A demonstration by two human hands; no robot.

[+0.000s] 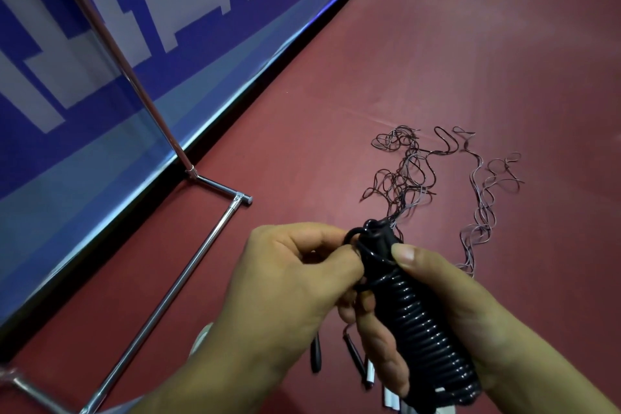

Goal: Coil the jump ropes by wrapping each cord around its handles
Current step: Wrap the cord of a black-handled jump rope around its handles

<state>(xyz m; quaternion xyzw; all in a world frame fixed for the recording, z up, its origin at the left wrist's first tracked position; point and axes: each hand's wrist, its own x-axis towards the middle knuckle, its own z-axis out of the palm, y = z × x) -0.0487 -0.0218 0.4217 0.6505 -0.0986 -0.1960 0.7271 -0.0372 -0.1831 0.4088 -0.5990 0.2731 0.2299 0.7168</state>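
Many tight turns of black cord point(433, 329)

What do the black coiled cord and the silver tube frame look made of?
The black coiled cord looks like glossy plastic or rubber coating: highlights glint on each wrap. The silver tube frame looks metal, probably chromed or polished steel: bright streak along its length.

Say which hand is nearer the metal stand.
Left. The left hand is just right of the stand, pinching the cord; the right hand is farther right, gripping the wound handles.
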